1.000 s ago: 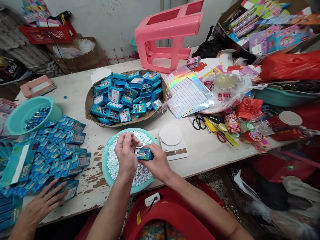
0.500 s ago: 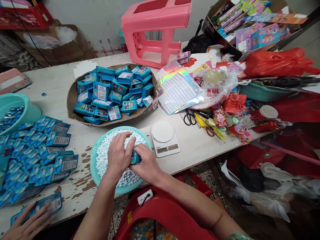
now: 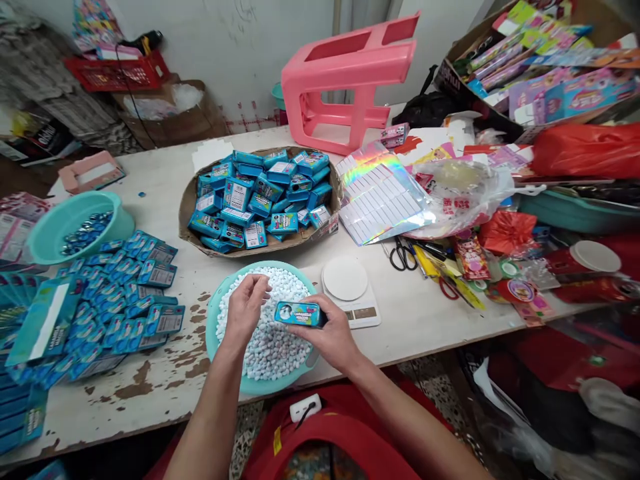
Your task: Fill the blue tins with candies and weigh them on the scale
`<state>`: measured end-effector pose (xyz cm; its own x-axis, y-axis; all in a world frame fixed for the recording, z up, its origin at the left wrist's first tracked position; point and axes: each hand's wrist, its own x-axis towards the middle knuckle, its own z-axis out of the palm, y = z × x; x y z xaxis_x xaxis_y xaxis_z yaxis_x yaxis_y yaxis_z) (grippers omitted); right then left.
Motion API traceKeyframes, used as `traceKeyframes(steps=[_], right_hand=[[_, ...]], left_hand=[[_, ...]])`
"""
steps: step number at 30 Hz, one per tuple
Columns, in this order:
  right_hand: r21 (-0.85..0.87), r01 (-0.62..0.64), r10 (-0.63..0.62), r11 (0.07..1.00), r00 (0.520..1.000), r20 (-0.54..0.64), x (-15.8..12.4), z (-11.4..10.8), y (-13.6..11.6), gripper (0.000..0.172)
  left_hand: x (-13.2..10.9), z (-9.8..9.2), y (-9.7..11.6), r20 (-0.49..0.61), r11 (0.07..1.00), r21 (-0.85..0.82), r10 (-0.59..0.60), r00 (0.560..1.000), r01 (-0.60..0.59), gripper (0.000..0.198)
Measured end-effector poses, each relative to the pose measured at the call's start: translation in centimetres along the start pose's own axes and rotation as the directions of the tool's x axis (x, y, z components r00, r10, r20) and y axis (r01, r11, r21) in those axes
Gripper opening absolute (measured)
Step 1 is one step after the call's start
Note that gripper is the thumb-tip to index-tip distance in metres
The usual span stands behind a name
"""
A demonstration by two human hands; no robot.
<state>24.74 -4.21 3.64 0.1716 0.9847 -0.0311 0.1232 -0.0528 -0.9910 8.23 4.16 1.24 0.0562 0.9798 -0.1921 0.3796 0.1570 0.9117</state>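
Observation:
My right hand (image 3: 333,330) holds a small blue box (image 3: 299,314) over the right part of a turquoise basin (image 3: 213,327), its printed face toward me. White candy-like pieces (image 3: 273,353) fill the basin. Above the basin's left side is my left hand (image 3: 246,308), its fingers drawn together; whether anything small is between them is hidden. A white scale (image 3: 373,310) stands just right of the basin. Behind it, a cardboard tray (image 3: 186,212) holds a heap of similar blue boxes (image 3: 237,193).
Many blue boxes (image 3: 163,275) lie at the left, near another turquoise bowl (image 3: 123,217). A pink stool (image 3: 345,70) lies at the back. Scissors (image 3: 403,255), shiny sheets (image 3: 380,193) and a plastic bag (image 3: 460,193) are on the right. The table's front edge is close.
My hands have moved apart, and the blue box now shows in my right hand alone. The view has shifted left. Another person's hand at the lower left is gone from view.

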Motion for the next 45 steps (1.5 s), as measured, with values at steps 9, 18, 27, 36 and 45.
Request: traceKeyframes(steps=[9,18,27,36,45], right_hand=[[-0.047,-0.081,0.070,0.996,0.977,-0.203,2.7,-7.2,3.5,0.039],[-0.053,-0.139,0.116,0.989,0.943,-0.312,7.6,-11.7,12.1,0.044],[-0.228,0.016,-0.080,0.973,0.958,-0.275,6.7,-14.0,12.9,0.057],[0.154,-0.021,0.040,0.988,0.991,-0.124,1.3,-9.1,3.1,0.060],[0.313,-0.449,0.470,0.837,0.883,0.009,-6.7,-6.2,3.9,0.039]], left_hand=[[12.3,0.4,-0.4,-0.041,0.763,0.633,0.207,0.977,-0.135,0.031],[23.7,9.3,-0.6,0.417,0.381,0.824,0.093,0.904,-0.420,0.083],[23.1,9.7,1.1,0.221,0.391,0.873,0.214,0.951,-0.291,0.046],[2.2,3.8,6.3,0.379,0.990,-0.088,0.139,0.915,-0.114,0.040],[1.0,2.5,-1.6,0.272,0.777,0.448,0.352,0.896,-0.442,0.043]])
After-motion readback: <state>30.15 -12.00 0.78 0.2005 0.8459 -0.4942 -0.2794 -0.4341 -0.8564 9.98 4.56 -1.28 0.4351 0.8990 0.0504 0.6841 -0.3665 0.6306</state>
